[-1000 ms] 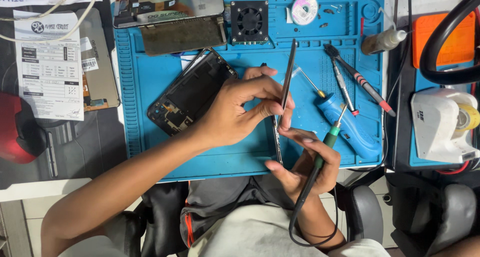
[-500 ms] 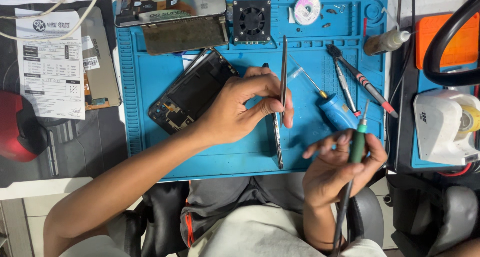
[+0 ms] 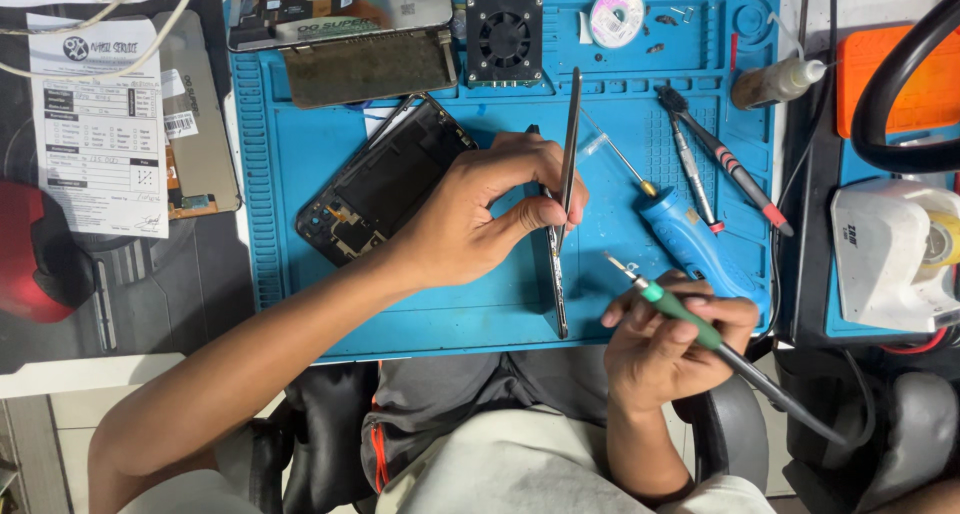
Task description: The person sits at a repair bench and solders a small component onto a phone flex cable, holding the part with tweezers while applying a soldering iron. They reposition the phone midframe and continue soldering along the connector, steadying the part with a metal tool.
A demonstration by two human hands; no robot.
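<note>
Right hand tipped its clamped soldering iron leftward, left hand pinching tweezers, opened phone behind, blue screwdriver just beside iron, fan well apart.

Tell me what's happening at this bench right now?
A person sits at a blue repair mat. The left hand pinches a thin metal strip tool and steadies a slim part standing on edge. The right hand holds a green-handled soldering iron, tip raised off the mat. An opened phone frame lies just left of the hands, and a blue screwdriver lies to the right.
</note>
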